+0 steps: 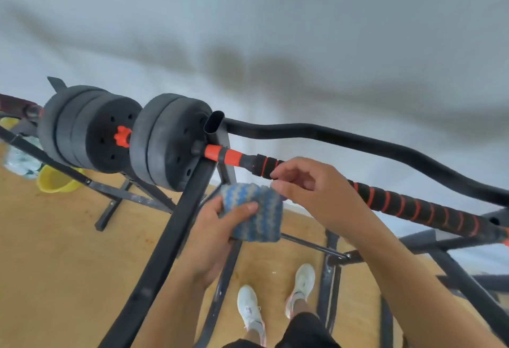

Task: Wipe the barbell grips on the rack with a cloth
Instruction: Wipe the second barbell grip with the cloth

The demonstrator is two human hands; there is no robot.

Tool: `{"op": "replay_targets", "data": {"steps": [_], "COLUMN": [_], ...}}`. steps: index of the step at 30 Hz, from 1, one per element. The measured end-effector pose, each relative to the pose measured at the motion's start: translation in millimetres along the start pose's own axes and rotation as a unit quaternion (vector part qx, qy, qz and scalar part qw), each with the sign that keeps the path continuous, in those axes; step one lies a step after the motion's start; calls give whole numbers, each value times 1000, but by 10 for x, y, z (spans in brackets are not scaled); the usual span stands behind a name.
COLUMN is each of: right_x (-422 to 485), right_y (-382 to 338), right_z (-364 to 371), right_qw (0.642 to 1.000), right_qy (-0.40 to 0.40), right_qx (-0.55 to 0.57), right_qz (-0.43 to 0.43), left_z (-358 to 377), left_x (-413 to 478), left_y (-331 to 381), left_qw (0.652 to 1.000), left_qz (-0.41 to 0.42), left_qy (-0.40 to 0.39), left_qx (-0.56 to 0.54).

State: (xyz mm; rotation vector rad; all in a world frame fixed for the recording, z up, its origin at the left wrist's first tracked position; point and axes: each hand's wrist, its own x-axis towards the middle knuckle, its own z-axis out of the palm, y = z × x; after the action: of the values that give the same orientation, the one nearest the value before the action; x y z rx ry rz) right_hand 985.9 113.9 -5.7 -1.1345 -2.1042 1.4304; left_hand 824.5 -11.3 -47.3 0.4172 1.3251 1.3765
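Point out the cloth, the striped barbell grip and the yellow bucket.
cloth (pixel 256 211): head view, middle of the folded blue face.
striped barbell grip (pixel 413 206): head view, mid-length on the black foam.
yellow bucket (pixel 53 182): head view, on its rim.

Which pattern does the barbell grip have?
Black grip with red-orange spiral stripes, seen in the head view.

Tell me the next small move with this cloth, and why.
Probably lift the cloth up onto the striped grip of the barbell and wrap it round. The left hand holds the folded cloth just below the bar, not yet touching it, and the right hand pinches its upper corner close to the grip, so nothing has been wiped from this position.
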Motion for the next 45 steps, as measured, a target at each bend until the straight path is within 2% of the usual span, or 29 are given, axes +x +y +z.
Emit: {"op": "replay_targets", "data": {"steps": [1, 2, 3, 4, 5, 7, 9, 10, 12, 14, 19, 23, 25, 27, 30, 33, 36, 39, 41, 43, 45], "right_x": [100, 196, 295, 387, 457, 571, 615, 606, 560, 522, 462, 422, 378, 329, 222, 131, 45, -32, -68, -98, -94], "right_y": [0, 10, 33, 69, 102, 197, 292, 335, 390, 405, 367, 300, 249, 245, 247, 230, 194, 174, 160, 153, 126], "right_z": [-83, -167, -247, -309, -358, -438, -478, -480, -458, -415, -317, -210, -170, -126, -20, 101, 198, 250, 195, 97, -1], "right_qw": [999, 996, 990, 979, 965, 935, 914, 908, 908, 911, 914, 910, 896, 880, 857, 817, 798, 807, 824, 851, 873], "right_qy": [3, 2, -2, -19, -50, -121, -172, -185, -189, -174, -127, -100, -82, -45, 5, 46, 66, 50, 43, 37, 39], "right_qx": [-36, -82, -136, -197, -255, -333, -367, -374, -372, -370, -384, -401, -436, -473, -516, -575, -599, -588, -564, -523, -486], "right_qz": [-12, -22, -33, -43, -46, -32, -30, -37, -42, -51, -28, -2, -7, -18, -16, -15, 0, 18, 23, 18, 11], "left_z": [26, 50, 50, 32, 6, -74, -135, -150, -165, -125, 344, 93, -123, -294, -489, -427, -123, 221, 241, 1, -321], "left_x": [18, 33, 90, 178, 296, 568, 736, 772, 781, 848, 993, 962, 976, 940, 860, 797, 777, 788, 742, 762, 775], "left_y": [68, 151, 224, 272, 306, 257, 90, 14, -101, -168, 25, 86, 180, 279, 314, 246, 222, 183, 134, 130, 220], "left_qw": [991, 962, 913, 854, 797, 720, 675, 658, 651, 652, 652, 639, 628, 633, 640, 608, 604, 663, 688, 683, 659], "left_qz": [57, 117, 185, 247, 297, 348, 391, 402, 389, 370, 366, 377, 362, 341, 370, 378, 374, 371, 375, 354, 350], "left_qy": [92, 185, 259, 301, 312, 270, 214, 216, 250, 249, 100, 9, -4, 11, 27, 41, 34, 37, 8, -42, -32], "left_qx": [75, 161, 256, 345, 423, 536, 589, 599, 602, 613, 657, 670, 689, 695, 673, 697, 703, 648, 621, 638, 665]}}
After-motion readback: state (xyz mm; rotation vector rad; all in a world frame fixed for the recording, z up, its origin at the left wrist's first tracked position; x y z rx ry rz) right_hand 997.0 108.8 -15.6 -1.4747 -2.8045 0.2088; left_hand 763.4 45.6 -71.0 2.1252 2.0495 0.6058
